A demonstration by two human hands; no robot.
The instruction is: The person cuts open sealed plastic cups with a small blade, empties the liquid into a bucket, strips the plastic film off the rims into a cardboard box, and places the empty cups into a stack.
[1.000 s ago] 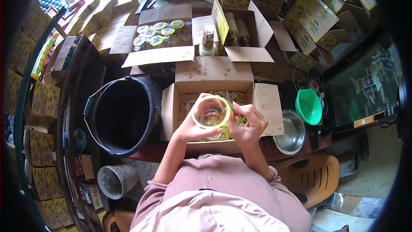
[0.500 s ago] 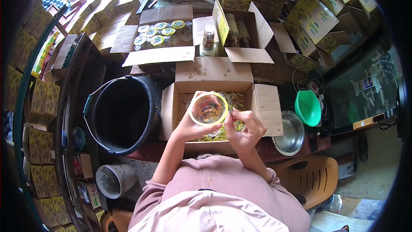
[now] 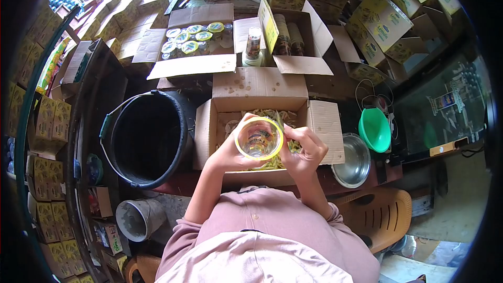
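My left hand is wrapped round a clear plastic cup with a yellow rim, its mouth facing the camera. At the cup's right side, my right hand pinches with thumb and forefinger; a thin strip rises beside the fingertips, and whether they grip it is too small to tell. Both hands are over an open cardboard box that holds yellow-green scraps.
A large black bucket stands at left, a grey pail below it. At right are a green bowl and a metal bowl. Behind, one carton holds lidded cups; another carton holds stacked cups.
The cup has shifted slightly right and down since half a second ago, with its mouth still facing up. My right hand stays at its right side.
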